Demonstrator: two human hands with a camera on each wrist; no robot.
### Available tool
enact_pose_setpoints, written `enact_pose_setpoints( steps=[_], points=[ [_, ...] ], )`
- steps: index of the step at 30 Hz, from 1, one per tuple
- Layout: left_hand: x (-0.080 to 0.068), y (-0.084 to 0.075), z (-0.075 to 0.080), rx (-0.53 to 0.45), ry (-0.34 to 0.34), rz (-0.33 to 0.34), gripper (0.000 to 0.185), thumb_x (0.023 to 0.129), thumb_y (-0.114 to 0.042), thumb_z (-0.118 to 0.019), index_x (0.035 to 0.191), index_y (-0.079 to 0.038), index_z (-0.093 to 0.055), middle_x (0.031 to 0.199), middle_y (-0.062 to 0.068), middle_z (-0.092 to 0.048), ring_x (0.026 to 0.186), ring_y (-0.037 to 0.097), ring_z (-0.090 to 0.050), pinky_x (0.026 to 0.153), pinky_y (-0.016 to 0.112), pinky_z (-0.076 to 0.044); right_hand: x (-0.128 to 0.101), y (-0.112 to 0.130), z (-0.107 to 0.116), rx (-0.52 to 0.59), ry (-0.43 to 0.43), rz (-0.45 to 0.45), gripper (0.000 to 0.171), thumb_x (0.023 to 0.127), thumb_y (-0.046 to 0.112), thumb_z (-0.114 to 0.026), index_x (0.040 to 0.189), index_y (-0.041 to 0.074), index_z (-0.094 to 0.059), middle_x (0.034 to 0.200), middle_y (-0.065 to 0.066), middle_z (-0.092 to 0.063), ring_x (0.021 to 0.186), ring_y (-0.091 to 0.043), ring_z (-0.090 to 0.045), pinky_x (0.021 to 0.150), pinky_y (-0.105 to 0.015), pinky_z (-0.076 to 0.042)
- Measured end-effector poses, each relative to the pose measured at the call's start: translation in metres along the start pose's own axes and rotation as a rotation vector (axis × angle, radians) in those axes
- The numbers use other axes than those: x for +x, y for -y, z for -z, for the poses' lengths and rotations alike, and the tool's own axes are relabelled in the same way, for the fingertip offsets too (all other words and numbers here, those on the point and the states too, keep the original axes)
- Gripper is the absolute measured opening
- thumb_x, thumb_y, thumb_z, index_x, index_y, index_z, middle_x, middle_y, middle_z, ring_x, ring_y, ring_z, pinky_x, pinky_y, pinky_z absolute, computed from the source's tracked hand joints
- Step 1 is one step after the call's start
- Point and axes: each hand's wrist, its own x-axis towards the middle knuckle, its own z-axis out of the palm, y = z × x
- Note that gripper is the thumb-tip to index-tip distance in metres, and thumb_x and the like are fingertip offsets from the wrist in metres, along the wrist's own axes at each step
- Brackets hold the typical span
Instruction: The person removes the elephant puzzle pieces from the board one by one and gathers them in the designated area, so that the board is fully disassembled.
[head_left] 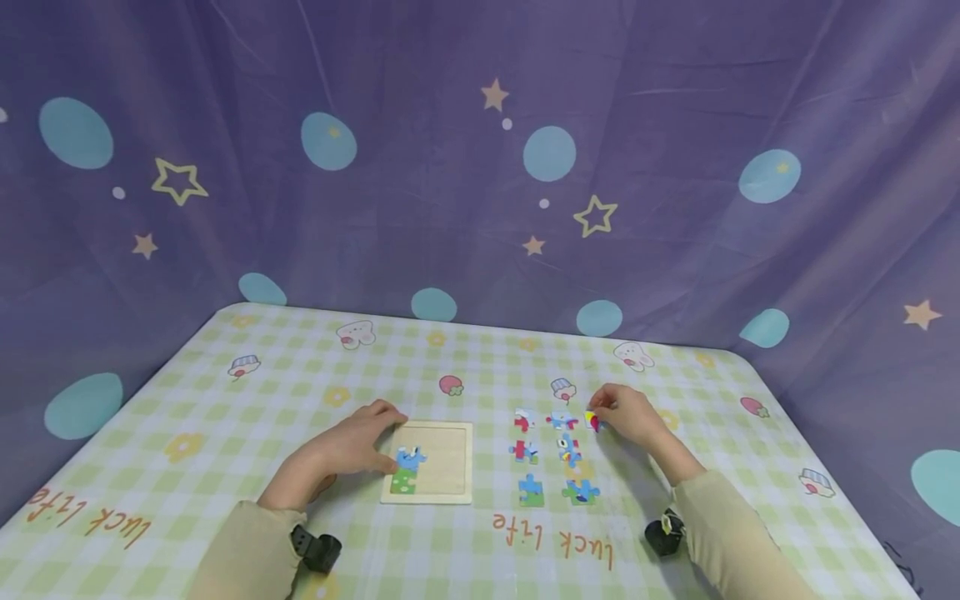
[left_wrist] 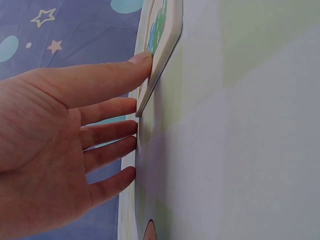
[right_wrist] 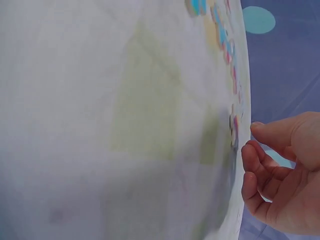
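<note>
A square wooden puzzle tray [head_left: 442,500] lies on the table. Two joined jigsaw pieces, a blue one [head_left: 409,457] and a green one [head_left: 403,482], sit along its left side. My left hand [head_left: 356,442] rests at that side, thumb on the tray's rim in the left wrist view and fingers [left_wrist: 107,150] extended. To the right, my right hand [head_left: 628,412] is over a yellow-and-red jigsaw piece [head_left: 592,418], with thumb and bent fingers close to it. In the right wrist view this piece [right_wrist: 234,129] lies on the cloth, just beyond the fingertips.
Several other loose jigsaw pieces lie in rows right of the tray, among them a red-and-white one [head_left: 523,421], a blue-and-green one [head_left: 531,492] and a mostly blue one [head_left: 569,450]. A green checked tablecloth [head_left: 300,375] covers the table. Behind hangs a purple curtain [head_left: 450,167].
</note>
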Motion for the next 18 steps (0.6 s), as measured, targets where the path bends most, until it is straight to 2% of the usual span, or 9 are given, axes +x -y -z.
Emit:
enact_pose_setpoints(
  steps=[8, 13, 18],
  points=[
    [-0.001, -0.003, 0.002, 0.000, -0.001, -0.008, 0.065, 0.081, -0.019, -0.082, 0.135, 0.003, -0.054, 0.134, 0.018, -0.047, 0.127, 0.041, -0.043, 0.102, 0.056, -0.037, 0.003, 0.017, -0.005, 0.039, -0.005, 0.084, 0.004, 0.090, 0.001, -0.065, 0.093, 0.002, -0.067, 0.083, -0.005, -0.064, 0.068, -0.016, -0.057, 0.062, -0.031, -0.046],
    [-0.001, -0.004, 0.003, 0.001, 0.000, -0.005, 0.065, 0.081, -0.019, -0.082, 0.136, 0.002, -0.054, 0.135, 0.018, -0.046, 0.128, 0.041, -0.042, 0.103, 0.057, -0.037, 0.009, 0.030, -0.014, 0.044, -0.005, 0.131, 0.003, 0.090, 0.003, -0.065, 0.093, 0.002, -0.066, 0.082, -0.003, -0.063, 0.066, -0.013, -0.054, 0.064, -0.031, -0.046],
    [-0.001, -0.002, 0.001, -0.005, 0.005, -0.004, 0.064, 0.081, -0.018, -0.082, 0.135, 0.003, -0.054, 0.136, 0.019, -0.045, 0.128, 0.041, -0.041, 0.103, 0.057, -0.036, 0.009, 0.048, -0.024, 0.045, 0.033, 0.139, 0.004, 0.094, 0.006, -0.064, 0.094, 0.002, -0.066, 0.084, -0.002, -0.063, 0.067, -0.014, -0.054, 0.064, -0.032, -0.047]
  ],
)
